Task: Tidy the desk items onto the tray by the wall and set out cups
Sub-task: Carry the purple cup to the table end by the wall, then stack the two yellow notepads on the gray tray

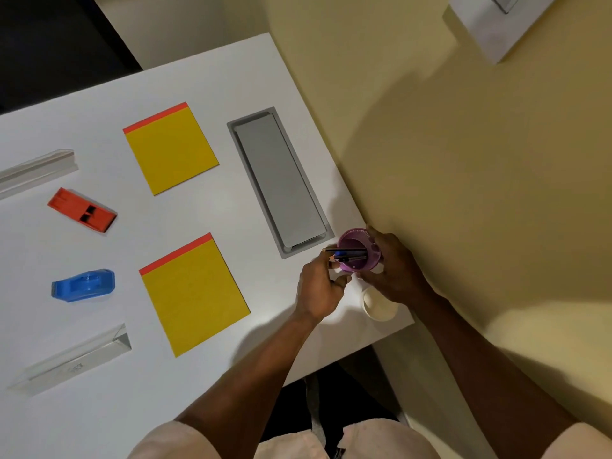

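Loading pens, that's where you are. Your right grip (394, 270) is curled round the purple mesh pen cup (359, 241), holding it just off the near end of the long grey recessed tray (278, 180) by the wall. Your left grip (318, 289) pinches the ends of a small bundle of dark pens and a pencil (347, 254), which lies across the cup's mouth, partly inside. I can't tell whether the cup rests on the white desk (99, 409) or is lifted clear of it.

One cream paper cup (381, 308) stands at the desk's corner, half hidden under your right wrist, so I'd judge the cup-setting has barely started.

As for tidying, it looks early. None of the loose items is on the tray; they're all out on the desk, well apart from it:
- the far yellow notepad with an orange top strip (170, 149)
- the near yellow notepad of the same kind (195, 293)
- the orange block-shaped item with black slots (82, 210), maybe a stapler
- the blue plastic tape dispenser (84, 285)
- the far clear triangular bar (36, 170)
- the near clear triangular bar (76, 359)

Once the pens are seated, the pen cup and all six of those still want moving over.
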`<state>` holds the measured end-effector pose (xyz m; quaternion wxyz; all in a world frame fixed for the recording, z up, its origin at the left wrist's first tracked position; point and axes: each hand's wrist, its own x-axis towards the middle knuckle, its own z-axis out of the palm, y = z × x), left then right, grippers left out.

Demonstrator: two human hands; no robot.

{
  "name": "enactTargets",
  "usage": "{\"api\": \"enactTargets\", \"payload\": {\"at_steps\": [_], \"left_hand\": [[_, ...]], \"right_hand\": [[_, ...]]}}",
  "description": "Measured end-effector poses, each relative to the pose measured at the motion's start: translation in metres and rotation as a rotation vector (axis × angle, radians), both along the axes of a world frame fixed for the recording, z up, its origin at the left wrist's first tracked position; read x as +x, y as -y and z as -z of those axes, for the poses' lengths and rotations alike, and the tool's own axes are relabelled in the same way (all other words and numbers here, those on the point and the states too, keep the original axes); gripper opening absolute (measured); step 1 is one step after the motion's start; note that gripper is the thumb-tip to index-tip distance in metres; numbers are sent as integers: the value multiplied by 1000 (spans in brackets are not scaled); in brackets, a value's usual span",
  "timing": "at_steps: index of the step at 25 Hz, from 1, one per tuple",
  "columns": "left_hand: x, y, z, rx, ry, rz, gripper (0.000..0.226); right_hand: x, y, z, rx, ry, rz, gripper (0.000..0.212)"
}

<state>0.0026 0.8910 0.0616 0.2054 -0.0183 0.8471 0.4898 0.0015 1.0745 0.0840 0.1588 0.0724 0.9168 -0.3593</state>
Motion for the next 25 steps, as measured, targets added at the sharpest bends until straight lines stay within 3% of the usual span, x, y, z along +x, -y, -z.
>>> {"api": "enactTargets", "payload": {"at_steps": [8,10,13,15,18,21,25], "left_hand": [[5,15,-6,-29,92,54,71],[14,28,-8,-30,106,26,70],[31,51,-11,-68,150,-38,57],[42,68,-15,-212,170,-59,45],[56,97,-20,-390,213,-106,32],[64,138,-25,-449,245,-245,25],[63,199,-27,-446,302,-405,24]], "right_hand": [[1,5,-26,165,28,-46,113],[5,10,-50,262,-19,-16,116],[10,23,-90,301,-176,3,104],[8,37,-112,245,-247,-24,95],[-1,71,-130,-2,-230,-45,78],[-15,116,-124,-127,-188,-145,66],[-19,184,-87,-150,-104,-354,69]]}}
